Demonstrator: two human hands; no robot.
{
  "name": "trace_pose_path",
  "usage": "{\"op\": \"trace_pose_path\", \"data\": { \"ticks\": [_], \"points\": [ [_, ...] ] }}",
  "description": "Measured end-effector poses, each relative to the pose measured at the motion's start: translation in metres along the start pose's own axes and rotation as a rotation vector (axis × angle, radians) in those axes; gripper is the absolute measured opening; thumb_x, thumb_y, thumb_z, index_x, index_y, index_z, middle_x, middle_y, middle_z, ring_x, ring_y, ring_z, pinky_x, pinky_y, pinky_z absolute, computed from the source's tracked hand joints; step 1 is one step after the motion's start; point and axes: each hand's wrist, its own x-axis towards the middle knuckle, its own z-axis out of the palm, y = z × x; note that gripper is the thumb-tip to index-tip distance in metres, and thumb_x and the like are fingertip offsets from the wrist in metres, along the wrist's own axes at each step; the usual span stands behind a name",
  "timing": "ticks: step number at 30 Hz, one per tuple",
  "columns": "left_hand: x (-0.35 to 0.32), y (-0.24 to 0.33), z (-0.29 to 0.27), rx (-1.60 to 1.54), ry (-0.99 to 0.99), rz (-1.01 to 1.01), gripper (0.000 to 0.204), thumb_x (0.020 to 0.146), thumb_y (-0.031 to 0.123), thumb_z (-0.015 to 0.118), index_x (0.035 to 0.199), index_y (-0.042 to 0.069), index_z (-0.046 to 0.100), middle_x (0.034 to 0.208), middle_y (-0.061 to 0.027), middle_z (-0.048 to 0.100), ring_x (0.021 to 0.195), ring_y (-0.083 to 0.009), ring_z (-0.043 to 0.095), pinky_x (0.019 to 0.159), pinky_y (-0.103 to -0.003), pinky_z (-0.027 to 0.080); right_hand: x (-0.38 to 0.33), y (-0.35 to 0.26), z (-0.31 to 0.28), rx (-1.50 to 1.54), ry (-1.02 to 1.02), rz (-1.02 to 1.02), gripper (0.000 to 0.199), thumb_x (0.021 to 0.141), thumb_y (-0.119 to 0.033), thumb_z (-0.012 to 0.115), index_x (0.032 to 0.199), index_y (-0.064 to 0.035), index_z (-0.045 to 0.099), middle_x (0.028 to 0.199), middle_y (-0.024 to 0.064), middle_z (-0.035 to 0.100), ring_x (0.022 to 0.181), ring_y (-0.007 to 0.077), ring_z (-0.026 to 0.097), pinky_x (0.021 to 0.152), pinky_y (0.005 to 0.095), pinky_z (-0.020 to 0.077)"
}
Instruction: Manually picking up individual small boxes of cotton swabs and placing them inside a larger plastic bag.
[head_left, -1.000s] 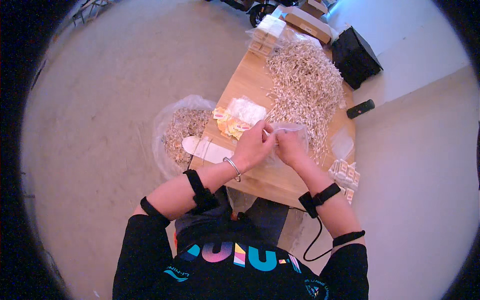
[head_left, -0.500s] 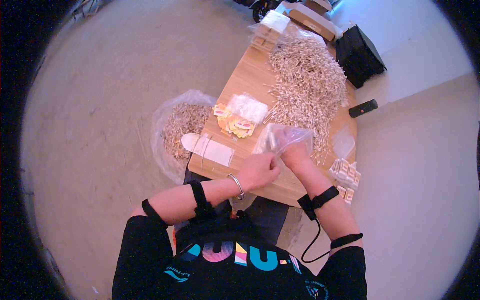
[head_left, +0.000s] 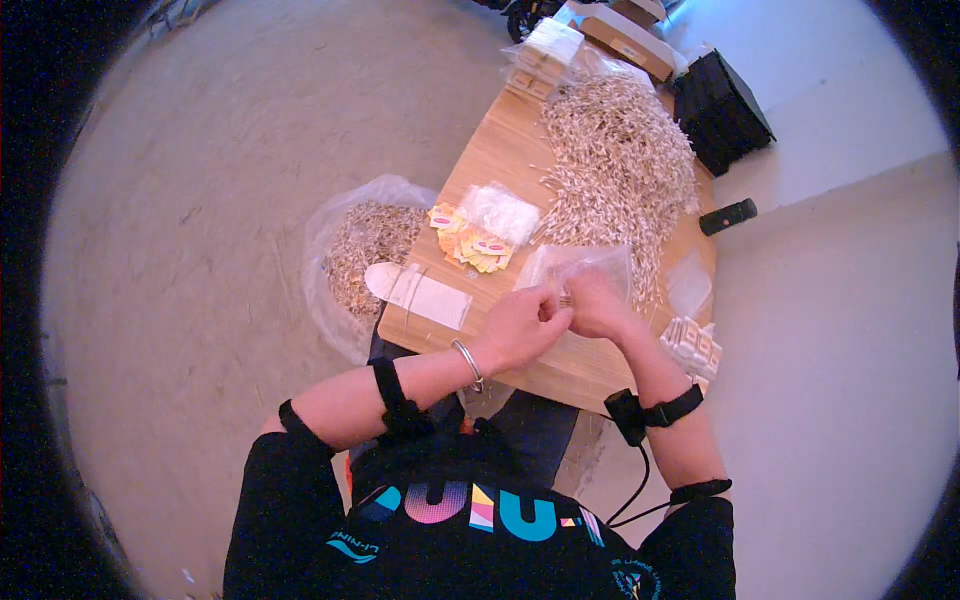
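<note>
A clear plastic bag (head_left: 607,260) lies over the near part of the table, its near edge at my hands. My left hand (head_left: 522,325) is closed on that edge, thumb and forefinger pinched together. Beside it, nearly touching, my right hand (head_left: 598,303) is also closed at the bag's near edge, its fingers curled and partly hidden. Just beyond is a large heap of short, pale thin sticks, apparently cotton swabs (head_left: 620,160). Left of the bag lie yellow-orange printed cards (head_left: 470,248), with a stack of clear bags (head_left: 500,214) against them.
A white, round-ended card with bands (head_left: 430,300) lies at the table's left edge. Below that side stands a big plastic sack (head_left: 318,250) of sticks. Small filled packs (head_left: 690,345) sit at the right edge. A black crate (head_left: 722,112) and dark cylinder (head_left: 728,217) are by the wall.
My right hand has come out of the clear bag toward me and now meets my left hand at the bag's near edge. The bag lies flatter.
</note>
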Motion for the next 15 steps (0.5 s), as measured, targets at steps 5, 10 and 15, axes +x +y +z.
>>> {"op": "trace_pose_path", "data": {
  "ticks": [5,10,15],
  "points": [
    [0.005,0.003,-0.003,-0.146,0.021,-0.106,0.029,0.086,0.027,0.059,0.073,0.001,0.055,0.064,-0.0077,0.062,0.057,-0.0123,0.062,0.05,-0.026,0.048,-0.007,0.023,0.018,0.529,0.07,-0.129,0.029,0.08,-0.017,0.056,0.105,-0.0037,0.059,0.097,0.0202,0.062,0.096,0.0347,0.058,0.083,0.0419,0.046],
    [0.001,0.007,-0.004,-0.282,-0.021,-0.125,0.028,0.087,0.025,0.059,0.074,0.001,0.055,0.064,-0.0083,0.062,0.057,-0.0121,0.061,0.048,-0.025,0.048,-0.004,0.011,0.024,0.292,0.027,-0.021,0.015,0.077,-0.011,0.06,0.091,-0.0045,0.06,0.099,0.0143,0.061,0.092,0.0335,0.058,0.079,0.0414,0.0459],
    [0.005,0.019,-0.013,-0.123,-0.048,-0.132,0.026,0.085,0.023,0.061,0.075,0.0,0.054,0.063,-0.0069,0.059,0.057,-0.0118,0.06,0.052,-0.026,0.048,-0.005,0.012,0.029,0.092,0.273,-0.145,0.015,0.075,-0.015,0.061,0.087,-0.0071,0.063,0.093,0.0127,0.061,0.091,0.0323,0.058,0.077,0.0414,0.048]
  ]
}}
